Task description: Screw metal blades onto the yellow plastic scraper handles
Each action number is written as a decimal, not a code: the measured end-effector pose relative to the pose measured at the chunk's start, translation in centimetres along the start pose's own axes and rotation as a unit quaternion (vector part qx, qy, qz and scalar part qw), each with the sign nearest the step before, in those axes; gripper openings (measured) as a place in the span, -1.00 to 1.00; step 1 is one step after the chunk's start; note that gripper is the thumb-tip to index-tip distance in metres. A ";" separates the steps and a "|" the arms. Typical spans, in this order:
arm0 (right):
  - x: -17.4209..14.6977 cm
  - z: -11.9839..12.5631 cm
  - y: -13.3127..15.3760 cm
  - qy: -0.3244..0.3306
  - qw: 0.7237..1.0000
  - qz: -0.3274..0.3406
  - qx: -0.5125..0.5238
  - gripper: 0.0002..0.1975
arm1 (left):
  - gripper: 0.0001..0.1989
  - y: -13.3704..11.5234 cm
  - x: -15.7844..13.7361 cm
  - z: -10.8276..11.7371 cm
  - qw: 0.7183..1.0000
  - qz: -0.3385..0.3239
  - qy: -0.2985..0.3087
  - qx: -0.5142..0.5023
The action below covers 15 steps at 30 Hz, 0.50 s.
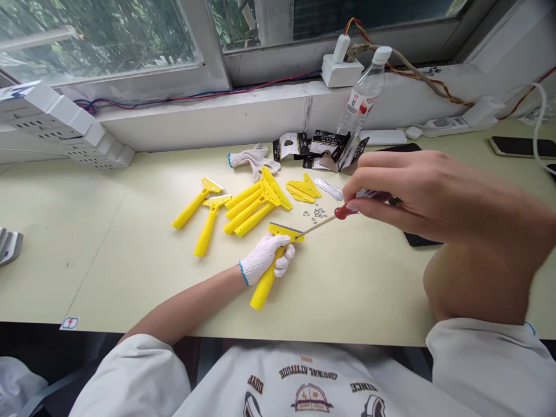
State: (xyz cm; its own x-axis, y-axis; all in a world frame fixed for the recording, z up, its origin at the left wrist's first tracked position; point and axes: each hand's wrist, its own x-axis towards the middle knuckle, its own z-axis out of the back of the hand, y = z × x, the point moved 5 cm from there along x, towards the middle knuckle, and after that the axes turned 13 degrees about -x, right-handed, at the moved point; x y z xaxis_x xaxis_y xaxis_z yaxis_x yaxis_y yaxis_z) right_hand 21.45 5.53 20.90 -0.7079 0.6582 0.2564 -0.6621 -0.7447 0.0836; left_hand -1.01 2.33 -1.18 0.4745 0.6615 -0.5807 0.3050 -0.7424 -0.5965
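Observation:
My left hand (pixel 266 258), in a white knit glove with blue trim, is wrapped round a yellow scraper (pixel 263 289) with a blade along its head. My bare right hand (pixel 397 188) grips a screwdriver (pixel 343 212) with a red handle. The screwdriver's tip meets the scraper's head near a screw hole. Behind my left hand lie several yellow scraper handles (pixel 247 217) in a group, and two more scrapers (pixel 191 209) rest to the left. Loose yellow head plates (pixel 303 189), small screws and nuts (pixel 316 214) and metal blades (pixel 329 189) lie just beyond the screwdriver.
A white glove (pixel 254 159) and black printed cardboard packaging (pixel 324 147) lie at the back. A plastic bottle (pixel 360 101) stands by the sill. White boxes (pixel 65 124) are stacked at left; a phone (pixel 519 146) lies at right. Cables run along the window.

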 end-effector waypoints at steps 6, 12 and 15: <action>-0.3 0.5 0.5 0.016 0.982 0.138 0.132 -0.79 | -0.75 0.0 0.1 0.2 1.000 -0.015 0.006 -0.010; 1.4 -0.6 0.9 -0.094 0.995 -0.014 0.029 -0.94 | -0.75 0.1 0.1 0.2 1.000 -0.001 -0.002 0.000; 1.5 -1.1 0.9 -0.116 0.978 -0.138 -0.104 -0.78 | -0.76 0.0 0.0 0.1 1.000 0.004 -0.005 0.002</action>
State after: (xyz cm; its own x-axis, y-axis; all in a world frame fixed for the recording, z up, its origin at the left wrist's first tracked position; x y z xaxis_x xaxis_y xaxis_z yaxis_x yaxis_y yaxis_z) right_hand 19.47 5.97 20.27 -0.4362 0.7701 0.4654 -0.8729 -0.4877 -0.0111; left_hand -1.12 2.34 -1.24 0.4682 0.6564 -0.5915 0.2983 -0.7475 -0.5935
